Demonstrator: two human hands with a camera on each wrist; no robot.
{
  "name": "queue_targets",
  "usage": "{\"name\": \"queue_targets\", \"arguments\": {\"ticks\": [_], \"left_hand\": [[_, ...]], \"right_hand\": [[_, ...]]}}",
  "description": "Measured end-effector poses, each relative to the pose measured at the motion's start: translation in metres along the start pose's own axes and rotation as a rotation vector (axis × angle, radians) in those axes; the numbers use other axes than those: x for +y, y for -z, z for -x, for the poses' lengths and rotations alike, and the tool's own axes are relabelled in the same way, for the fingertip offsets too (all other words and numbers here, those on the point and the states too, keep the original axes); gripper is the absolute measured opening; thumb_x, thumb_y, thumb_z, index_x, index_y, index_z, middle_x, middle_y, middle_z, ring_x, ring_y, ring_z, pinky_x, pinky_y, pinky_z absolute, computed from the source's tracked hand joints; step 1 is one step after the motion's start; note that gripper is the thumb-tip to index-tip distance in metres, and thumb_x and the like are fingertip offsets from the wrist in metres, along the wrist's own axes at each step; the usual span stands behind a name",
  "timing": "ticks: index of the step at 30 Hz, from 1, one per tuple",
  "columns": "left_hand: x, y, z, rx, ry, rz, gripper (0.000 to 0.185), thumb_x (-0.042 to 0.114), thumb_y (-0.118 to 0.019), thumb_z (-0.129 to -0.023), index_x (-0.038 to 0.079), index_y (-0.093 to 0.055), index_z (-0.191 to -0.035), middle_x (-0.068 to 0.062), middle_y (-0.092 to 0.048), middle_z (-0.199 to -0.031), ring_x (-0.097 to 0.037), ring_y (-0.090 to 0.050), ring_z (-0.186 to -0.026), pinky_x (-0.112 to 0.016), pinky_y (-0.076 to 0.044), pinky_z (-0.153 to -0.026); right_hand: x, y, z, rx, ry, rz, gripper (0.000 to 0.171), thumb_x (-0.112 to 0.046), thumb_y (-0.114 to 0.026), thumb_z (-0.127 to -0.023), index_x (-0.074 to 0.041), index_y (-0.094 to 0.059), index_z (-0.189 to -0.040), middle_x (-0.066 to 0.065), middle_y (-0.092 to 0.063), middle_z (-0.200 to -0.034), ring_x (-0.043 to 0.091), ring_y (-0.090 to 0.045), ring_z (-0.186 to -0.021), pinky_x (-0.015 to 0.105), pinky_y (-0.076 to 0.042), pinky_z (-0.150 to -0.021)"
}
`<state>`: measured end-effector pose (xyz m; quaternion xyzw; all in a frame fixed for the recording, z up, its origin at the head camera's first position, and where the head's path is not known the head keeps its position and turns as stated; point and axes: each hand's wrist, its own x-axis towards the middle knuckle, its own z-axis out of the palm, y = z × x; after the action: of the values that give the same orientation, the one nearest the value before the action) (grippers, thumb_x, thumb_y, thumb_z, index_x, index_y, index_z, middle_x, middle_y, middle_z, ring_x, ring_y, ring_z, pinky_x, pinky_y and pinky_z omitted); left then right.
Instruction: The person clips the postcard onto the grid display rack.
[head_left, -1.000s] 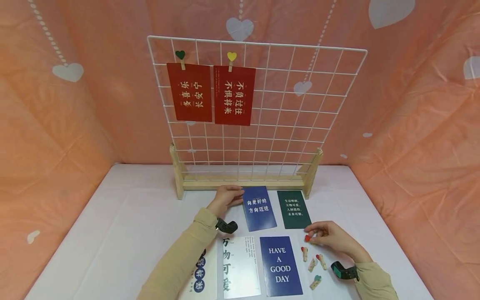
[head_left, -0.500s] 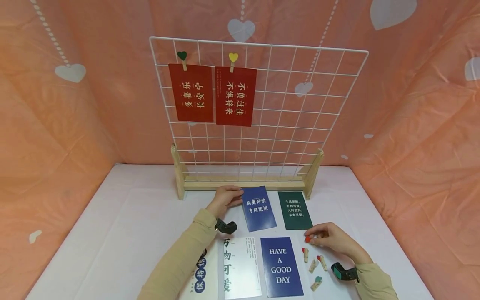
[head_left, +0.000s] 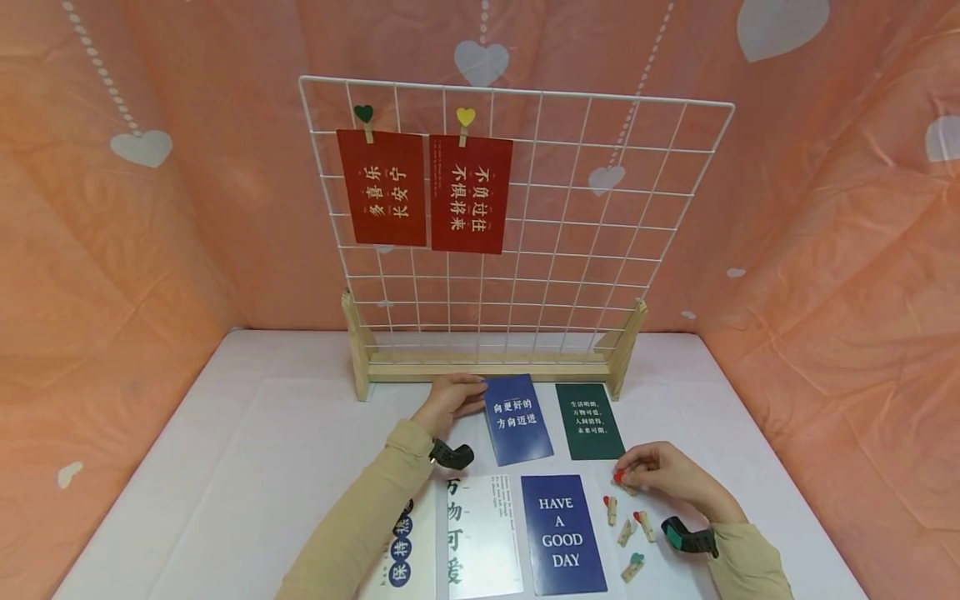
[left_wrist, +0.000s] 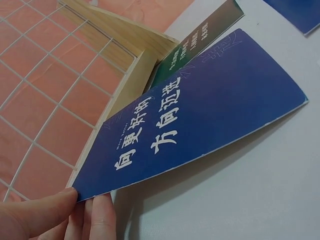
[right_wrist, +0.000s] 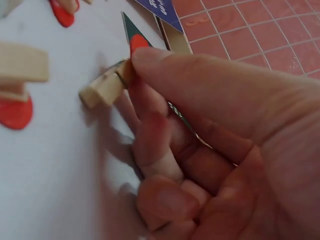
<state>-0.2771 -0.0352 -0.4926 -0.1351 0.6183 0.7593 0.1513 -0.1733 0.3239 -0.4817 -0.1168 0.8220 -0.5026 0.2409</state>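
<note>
- Your left hand [head_left: 448, 398] pinches the corner of the blue card [head_left: 517, 418] — thumb on top, fingers beneath — lifting that edge off the table [head_left: 225, 467], just in front of the wooden base of the wire grid [head_left: 525, 250].
- Your right hand [head_left: 663, 477] grips a red-heart wooden clip [right_wrist: 112, 80] between thumb and forefinger, just above the table — beside the green card [head_left: 589, 419], with the loose clips [head_left: 626, 529] near.

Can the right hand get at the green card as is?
Probably yes: the green card lies flat just beyond the right hand, nothing between them. But that hand already pinches a red-heart clip.
</note>
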Motion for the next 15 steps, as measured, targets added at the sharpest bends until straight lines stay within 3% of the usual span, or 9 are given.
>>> {"name": "queue_targets", "arguments": {"ticks": [15], "left_hand": [[-0.001,0.0062,-0.0036,-0.029,-0.005,0.055,0.025,-0.004,-0.065,-0.087,-0.006,-0.063,-0.112,-0.014,-0.061,-0.1,-0.02,-0.062,-0.083,-0.031,-0.057,-0.078]], "right_hand": [[0.0048,0.0104,-0.0004,-0.053,-0.042,-0.097,0.023,-0.014,-0.065,-0.091,0.006,-0.063,-0.101,0.011,-0.066,-0.091,0.014,-0.055,-0.076,0.024,-0.048,-0.063]]}}
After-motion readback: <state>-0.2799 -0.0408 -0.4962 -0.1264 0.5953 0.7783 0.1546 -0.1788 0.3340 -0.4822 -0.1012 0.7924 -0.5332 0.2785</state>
